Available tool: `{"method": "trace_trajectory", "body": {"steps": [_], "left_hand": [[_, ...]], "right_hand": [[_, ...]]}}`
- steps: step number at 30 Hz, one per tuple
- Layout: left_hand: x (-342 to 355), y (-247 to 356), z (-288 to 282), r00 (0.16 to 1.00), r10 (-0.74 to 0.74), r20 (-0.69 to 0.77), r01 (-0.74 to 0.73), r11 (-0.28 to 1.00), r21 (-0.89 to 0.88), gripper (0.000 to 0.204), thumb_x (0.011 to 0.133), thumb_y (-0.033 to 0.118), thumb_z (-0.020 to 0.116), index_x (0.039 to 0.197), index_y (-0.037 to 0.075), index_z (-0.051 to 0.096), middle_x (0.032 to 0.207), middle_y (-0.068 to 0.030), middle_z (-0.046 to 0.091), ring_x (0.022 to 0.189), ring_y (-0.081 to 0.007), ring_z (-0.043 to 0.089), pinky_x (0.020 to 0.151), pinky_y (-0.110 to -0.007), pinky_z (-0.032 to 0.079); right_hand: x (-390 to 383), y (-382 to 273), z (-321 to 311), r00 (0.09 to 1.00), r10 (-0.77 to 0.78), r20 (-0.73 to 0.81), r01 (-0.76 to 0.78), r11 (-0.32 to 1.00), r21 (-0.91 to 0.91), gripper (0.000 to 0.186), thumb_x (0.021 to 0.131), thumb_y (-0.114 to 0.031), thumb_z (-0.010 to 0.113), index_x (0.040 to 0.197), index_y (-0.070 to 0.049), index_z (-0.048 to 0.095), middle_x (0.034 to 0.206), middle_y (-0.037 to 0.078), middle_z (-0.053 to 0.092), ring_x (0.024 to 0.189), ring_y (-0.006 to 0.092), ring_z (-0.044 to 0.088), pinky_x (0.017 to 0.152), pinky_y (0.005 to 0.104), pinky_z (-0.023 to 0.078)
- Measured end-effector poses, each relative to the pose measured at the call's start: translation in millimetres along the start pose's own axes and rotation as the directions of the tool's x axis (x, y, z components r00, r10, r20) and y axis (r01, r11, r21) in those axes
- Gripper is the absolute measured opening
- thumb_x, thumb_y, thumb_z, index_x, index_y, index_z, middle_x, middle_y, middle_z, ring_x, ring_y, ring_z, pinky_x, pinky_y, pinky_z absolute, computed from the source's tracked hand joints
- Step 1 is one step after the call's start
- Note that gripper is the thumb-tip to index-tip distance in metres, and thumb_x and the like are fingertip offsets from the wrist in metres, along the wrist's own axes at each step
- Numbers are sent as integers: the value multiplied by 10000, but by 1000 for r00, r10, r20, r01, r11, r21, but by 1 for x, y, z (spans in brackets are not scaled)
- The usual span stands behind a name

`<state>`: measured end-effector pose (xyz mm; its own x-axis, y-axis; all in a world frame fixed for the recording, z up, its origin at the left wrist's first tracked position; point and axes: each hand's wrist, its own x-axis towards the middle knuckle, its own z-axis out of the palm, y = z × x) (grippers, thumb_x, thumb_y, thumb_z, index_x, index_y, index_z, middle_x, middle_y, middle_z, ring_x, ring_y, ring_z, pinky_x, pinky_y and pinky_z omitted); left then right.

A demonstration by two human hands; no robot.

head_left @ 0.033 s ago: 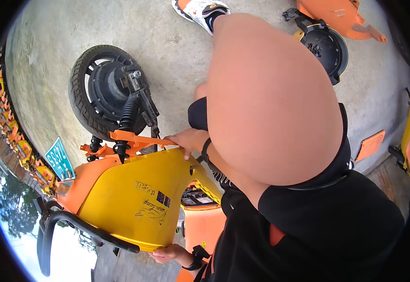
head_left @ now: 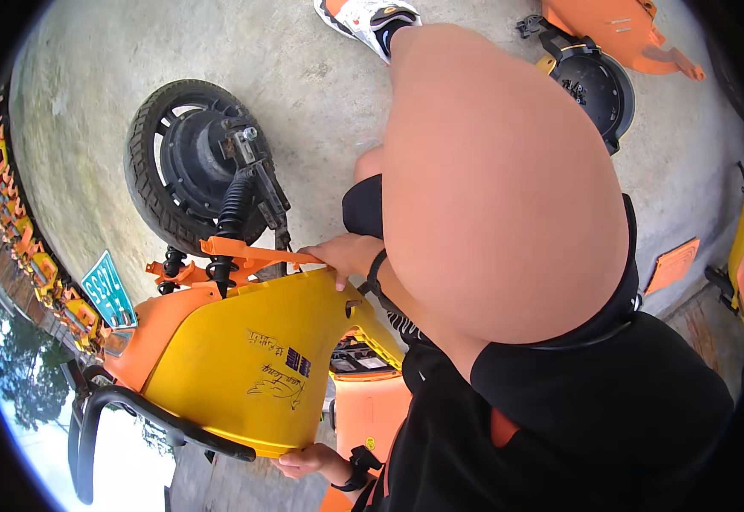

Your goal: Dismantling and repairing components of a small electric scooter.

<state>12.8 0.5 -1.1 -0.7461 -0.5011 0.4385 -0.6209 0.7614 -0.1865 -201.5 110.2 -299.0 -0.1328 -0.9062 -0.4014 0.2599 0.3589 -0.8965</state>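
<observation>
A yellow body panel (head_left: 231,354) of a scooter lies in front of me, with handwriting and a small dark sticker on its face. My right hand (head_left: 345,254) grips the panel's upper corner, fingers on the edge beside an orange bracket (head_left: 257,252). At the bottom edge, my left hand (head_left: 302,461) is closed around the rim, its fingers partly hidden. Next to the panel are an orange tail cover (head_left: 146,341), a black grab rail (head_left: 163,418) and a teal number plate (head_left: 110,290). Two black shock absorbers lead to the rear wheel (head_left: 193,162) with its hub motor.
My bent knee (head_left: 500,188) fills the middle of the view. A black round container (head_left: 594,94) holding small dark parts stands at upper right, near an orange body part (head_left: 611,30). An orange flat piece (head_left: 672,264) is by the right wall. Several orange-yellow scooters line the far left.
My knee has shifted very slightly to the right. Both hands keep the same hold on the yellow panel.
</observation>
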Motion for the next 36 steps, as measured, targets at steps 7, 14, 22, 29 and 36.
{"method": "trace_trajectory", "body": {"steps": [7,14,22,29,36], "left_hand": [[-1,-17,4,995,89,-54,-80,984,156,525,983,336,300,851,-58,621,770,-215,628,679,-366,607,556,-420,460],[-6,-10,-2,998,-57,5,57,998,-26,620,990,406,221,1028,-45,644,872,-190,661,743,-289,658,566,-359,514],[-2,-1,4,997,-33,-71,28,997,-70,611,992,421,263,942,-46,654,778,-173,649,675,-264,647,532,-338,492],[0,5,7,997,-40,-61,33,993,-115,598,995,418,289,917,-53,649,734,-151,642,634,-240,632,514,-316,475],[-1,7,4,995,-32,-90,24,996,-81,593,991,413,297,949,-60,653,735,-161,641,636,-269,630,526,-341,481]], "right_hand": [[5,-5,-13,999,39,37,-41,999,34,929,588,-98,866,1400,-184,424,1152,98,661,1141,301,590,928,403,456],[26,1,-3,985,130,114,-145,981,128,843,601,-15,834,1358,-155,490,1078,112,686,1096,304,611,900,390,469],[45,19,12,998,-1,56,-5,994,108,748,588,-23,841,1282,-134,584,985,104,709,1016,291,644,852,391,474],[64,44,24,998,-17,65,12,996,83,567,756,-25,689,1299,-142,571,998,134,692,992,317,636,824,401,479],[60,22,32,999,38,16,-37,999,-33,536,790,9,588,1303,-140,538,1061,169,660,1029,348,612,849,413,470]]}}
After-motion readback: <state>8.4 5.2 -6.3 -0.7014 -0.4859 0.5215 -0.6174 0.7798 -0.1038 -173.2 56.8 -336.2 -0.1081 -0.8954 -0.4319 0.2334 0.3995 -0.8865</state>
